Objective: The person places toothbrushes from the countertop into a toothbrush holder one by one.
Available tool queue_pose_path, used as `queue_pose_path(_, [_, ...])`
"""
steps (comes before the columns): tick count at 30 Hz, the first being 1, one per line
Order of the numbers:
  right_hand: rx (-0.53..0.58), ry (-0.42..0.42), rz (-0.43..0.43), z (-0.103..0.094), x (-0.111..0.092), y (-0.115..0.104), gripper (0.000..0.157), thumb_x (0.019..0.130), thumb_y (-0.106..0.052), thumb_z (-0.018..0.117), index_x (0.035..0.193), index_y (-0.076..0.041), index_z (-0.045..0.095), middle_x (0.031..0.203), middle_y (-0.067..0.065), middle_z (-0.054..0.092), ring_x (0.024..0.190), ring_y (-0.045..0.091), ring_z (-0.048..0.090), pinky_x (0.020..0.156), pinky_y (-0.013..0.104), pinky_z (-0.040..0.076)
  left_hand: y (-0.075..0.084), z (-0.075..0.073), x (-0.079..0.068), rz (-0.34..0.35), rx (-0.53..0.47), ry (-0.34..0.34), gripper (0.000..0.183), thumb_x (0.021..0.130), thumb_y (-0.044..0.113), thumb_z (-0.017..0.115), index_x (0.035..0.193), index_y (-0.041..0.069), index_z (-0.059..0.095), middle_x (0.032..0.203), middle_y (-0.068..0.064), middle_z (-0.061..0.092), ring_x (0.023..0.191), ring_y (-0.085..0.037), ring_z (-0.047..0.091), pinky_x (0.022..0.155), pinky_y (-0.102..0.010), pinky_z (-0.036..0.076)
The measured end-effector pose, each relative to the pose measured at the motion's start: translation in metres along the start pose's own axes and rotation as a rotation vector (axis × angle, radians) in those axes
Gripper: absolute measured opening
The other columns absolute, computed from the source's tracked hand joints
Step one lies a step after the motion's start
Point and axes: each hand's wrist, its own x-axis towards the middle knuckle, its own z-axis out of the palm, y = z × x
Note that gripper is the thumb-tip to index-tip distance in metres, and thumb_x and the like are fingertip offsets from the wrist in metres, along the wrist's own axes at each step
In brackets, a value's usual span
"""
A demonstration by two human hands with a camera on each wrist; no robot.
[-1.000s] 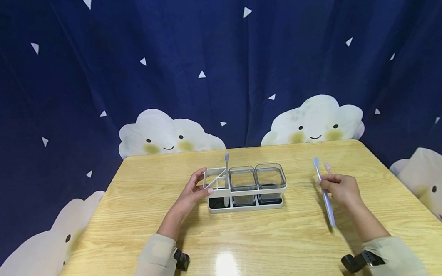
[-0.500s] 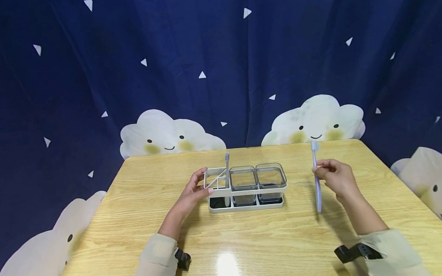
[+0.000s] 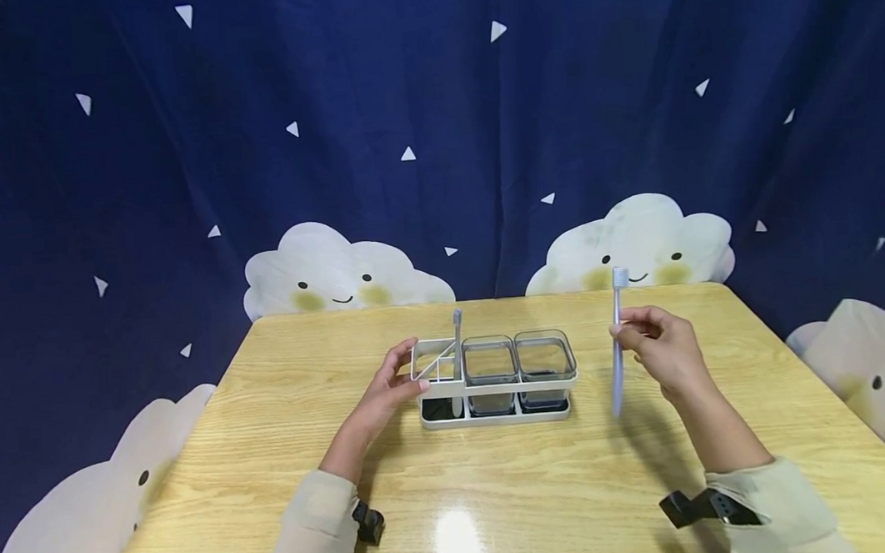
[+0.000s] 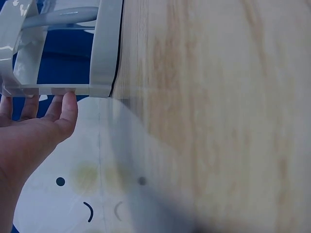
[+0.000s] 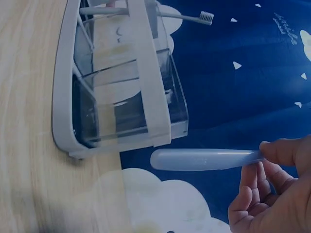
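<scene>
A white toothbrush holder stands on the table with two clear square cups, cup and cup, in its middle and right places. One grey-blue toothbrush stands upright in the divided left section, bristles up. My left hand holds the holder's left end, thumb at the front and fingers toward the back. Right of the holder, my right hand pinches a light purple toothbrush around its middle, bristles up and above the table. The right wrist view shows its rounded handle end apart from the holder.
The wooden table extends around the holder, its far edge against a dark blue curtain with white cloud faces, such as the cloud. A black wrist camera sits on the right wrist, another camera on the left.
My right hand has moved left toward the holder, raising the purple toothbrush and turning it upright. A pink brush head seen beside that hand is out of sight now. My left hand stays put.
</scene>
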Motion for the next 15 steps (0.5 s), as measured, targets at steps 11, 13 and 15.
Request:
queue_pose_path(11, [0.078,0.033,-0.043,0.013,-0.001,-0.011,0.028,0.088,-0.018,0.064,0.107,0.002,0.058,0.081,-0.005,0.058,0.073,0.006,0.055,0.063,0.024,0.046,-0.002,0.001,0.000,0.007,0.000,0.010,0.071,0.084,0.008,0.064,0.145,0.020,0.030,0.141,-0.020,0.029,0.113,-0.034,0.045,0.089,-0.036,0.041])
queue_pose_path(13, [0.102,0.034,-0.056,0.015,0.000,-0.014,0.023,0.088,-0.016,0.065,0.104,-0.001,0.059,0.080,-0.006,0.058,0.073,0.005,0.055,0.062,0.023,0.046,-0.002,0.001,0.000,0.007,-0.003,0.012,0.070,0.084,0.008,0.064,0.144,0.021,0.030,0.141,-0.020,0.029,0.113,-0.035,0.044,0.089,-0.036,0.040])
queue_pose_path(15, [0.125,0.039,-0.071,0.018,0.001,-0.017,0.019,0.087,-0.014,0.065,0.101,-0.003,0.060,0.079,-0.006,0.057,0.072,0.005,0.055,0.061,0.022,0.045,-0.002,0.001,0.000,0.007,0.000,0.012,0.069,0.085,0.008,0.064,0.144,0.021,0.030,0.140,-0.021,0.029,0.114,-0.036,0.044,0.088,-0.036,0.040])
